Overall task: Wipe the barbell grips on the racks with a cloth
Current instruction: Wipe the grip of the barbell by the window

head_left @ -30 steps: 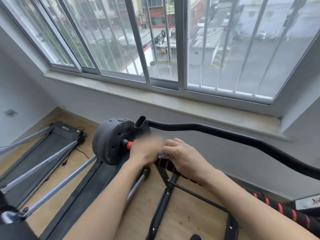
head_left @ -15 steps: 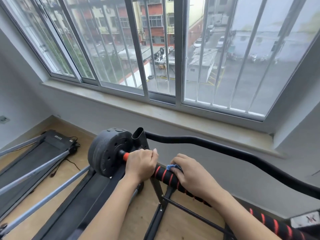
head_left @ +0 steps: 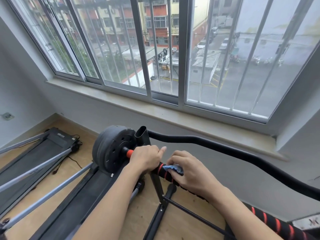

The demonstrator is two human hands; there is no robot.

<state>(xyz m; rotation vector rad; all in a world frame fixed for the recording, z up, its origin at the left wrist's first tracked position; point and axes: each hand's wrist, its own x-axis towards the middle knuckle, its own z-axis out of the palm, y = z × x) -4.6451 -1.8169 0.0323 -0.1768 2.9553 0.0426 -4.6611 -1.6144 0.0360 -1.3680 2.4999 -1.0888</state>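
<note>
The barbell grip [head_left: 162, 170], black with red stripes, lies at six o'clock on the rack [head_left: 156, 186]. It is clasped by the left hand [head_left: 145, 159], fingers curled, forefinger raised. A blue cloth [head_left: 172, 168] is pinched against it by the right hand [head_left: 192, 172]. The cloth could slip out if pressure eases. The weight plate [head_left: 110, 151] blocks nine o'clock; open grip runs toward four o'clock.

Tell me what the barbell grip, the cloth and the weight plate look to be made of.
Barbell grip: probably foam or rubber, matt black with red spiral stripes and no shine.
Cloth: soft blue fabric, perhaps microfibre; it bunches and folds under the right hand.
Weight plate: dull dark grey, likely a plastic or rubber shell; moulded holes, no metallic gleam. Its core is hidden.
</note>
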